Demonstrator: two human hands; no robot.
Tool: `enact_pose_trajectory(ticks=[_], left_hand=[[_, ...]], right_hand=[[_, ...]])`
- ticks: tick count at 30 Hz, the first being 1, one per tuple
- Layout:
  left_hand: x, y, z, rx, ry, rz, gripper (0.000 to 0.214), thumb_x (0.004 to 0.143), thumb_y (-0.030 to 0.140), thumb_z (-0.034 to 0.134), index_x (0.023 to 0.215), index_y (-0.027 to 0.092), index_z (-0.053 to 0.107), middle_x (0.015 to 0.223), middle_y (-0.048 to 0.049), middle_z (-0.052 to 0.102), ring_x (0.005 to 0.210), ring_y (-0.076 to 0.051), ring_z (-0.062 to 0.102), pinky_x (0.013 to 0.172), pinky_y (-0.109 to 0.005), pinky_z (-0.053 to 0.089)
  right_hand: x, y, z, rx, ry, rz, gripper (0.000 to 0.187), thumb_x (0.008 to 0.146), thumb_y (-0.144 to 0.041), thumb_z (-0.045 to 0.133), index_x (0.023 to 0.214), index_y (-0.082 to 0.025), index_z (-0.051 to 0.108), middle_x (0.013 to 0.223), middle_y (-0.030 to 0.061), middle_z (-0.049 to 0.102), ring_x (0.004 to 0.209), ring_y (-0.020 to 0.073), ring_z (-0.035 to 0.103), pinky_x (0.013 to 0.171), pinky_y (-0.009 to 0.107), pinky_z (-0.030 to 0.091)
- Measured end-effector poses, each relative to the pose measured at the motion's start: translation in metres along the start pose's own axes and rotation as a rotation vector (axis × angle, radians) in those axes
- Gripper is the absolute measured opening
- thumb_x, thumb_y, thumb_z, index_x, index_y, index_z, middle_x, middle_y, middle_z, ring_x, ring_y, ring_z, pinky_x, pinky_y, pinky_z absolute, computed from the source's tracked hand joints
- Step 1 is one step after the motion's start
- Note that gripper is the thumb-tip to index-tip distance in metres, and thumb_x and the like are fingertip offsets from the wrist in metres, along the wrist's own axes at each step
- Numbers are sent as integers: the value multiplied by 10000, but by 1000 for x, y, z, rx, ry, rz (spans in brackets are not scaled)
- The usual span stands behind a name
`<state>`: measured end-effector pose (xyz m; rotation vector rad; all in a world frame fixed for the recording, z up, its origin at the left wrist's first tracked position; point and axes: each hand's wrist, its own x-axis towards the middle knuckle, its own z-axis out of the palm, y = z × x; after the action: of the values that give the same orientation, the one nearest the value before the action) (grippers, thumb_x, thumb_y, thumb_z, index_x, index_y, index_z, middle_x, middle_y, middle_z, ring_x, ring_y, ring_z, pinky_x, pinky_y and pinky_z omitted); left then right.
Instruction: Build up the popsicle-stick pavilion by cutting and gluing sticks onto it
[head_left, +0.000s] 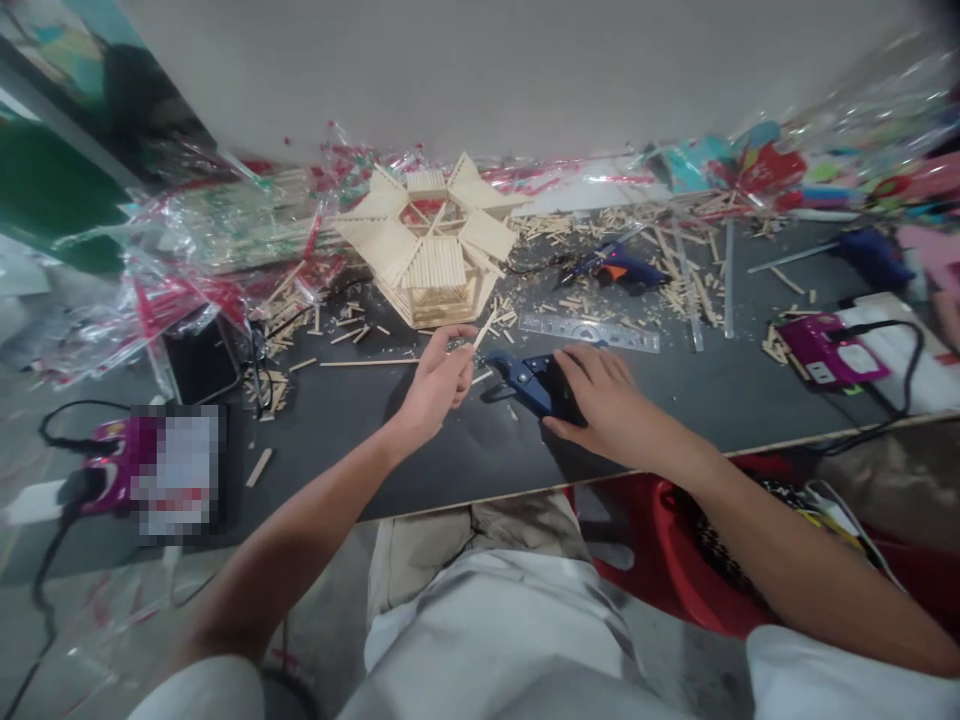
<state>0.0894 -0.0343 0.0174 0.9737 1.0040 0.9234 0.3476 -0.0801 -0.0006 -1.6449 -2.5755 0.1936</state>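
Observation:
My left hand (441, 380) is closed in a pinch on a thin wooden stick (484, 328) that points up toward a model house built of small wooden sticks (431, 245). My right hand (600, 400) lies over a blue-handled cutter (525, 378) on the dark tabletop (712, 390), fingers curled on its handles. The cutter's jaw points left toward my left hand. The stick house stands just beyond both hands, near the wall.
A clear ruler (592, 333) lies behind the cutter. A blue and orange glue gun (619, 265) sits among scattered stick offcuts. Crumpled plastic wrap (210, 250) and a phone (201, 358) are at left. Purple boxes (821, 350) and cables are at right. A red basket (690, 570) stands below the table.

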Motion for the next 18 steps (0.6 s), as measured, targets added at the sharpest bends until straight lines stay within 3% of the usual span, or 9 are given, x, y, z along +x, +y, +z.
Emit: enact_pose_trajectory(ticks=[3,6,10,13,18], left_hand=[[1,-2,-1,40,19,8,171,996,296,564,1152,244,517,535,148,305,409,-60,175,431,-156,134],[3,-3,0,65,67,-15,127,1013,250,529,1138,233,512,531,145,323,398,-55,188,424,-158,135],[6,-3,1,88,102,-44,92,1039,208,480,1127,230,496,520,148,321,382,-54,199,418,-156,133],[7,-3,1,112,122,-46,88,1043,197,464,1118,240,481,505,154,297,373,-61,203,418,-153,125],[7,-2,0,187,145,-47,98,1043,198,466,1132,231,491,503,154,290,388,-66,231,443,-143,177]], right_hand=[[4,-10,-5,-93,-26,11,701,1017,-369,566,1545,78,450,1455,343,555,1404,498,508,1172,605,456],[5,-24,-13,-96,-73,145,562,1038,-324,468,1467,34,523,1356,327,593,1218,462,617,1026,550,522],[6,-41,-37,141,-181,337,378,1091,-393,355,1179,-136,618,1155,205,664,980,330,668,849,409,507],[9,-52,-53,367,-273,371,333,1108,-391,330,896,-224,525,932,97,659,863,237,629,783,332,447],[14,-68,-55,534,-287,409,332,1104,-382,387,815,-241,469,852,30,612,778,183,559,731,297,395]])
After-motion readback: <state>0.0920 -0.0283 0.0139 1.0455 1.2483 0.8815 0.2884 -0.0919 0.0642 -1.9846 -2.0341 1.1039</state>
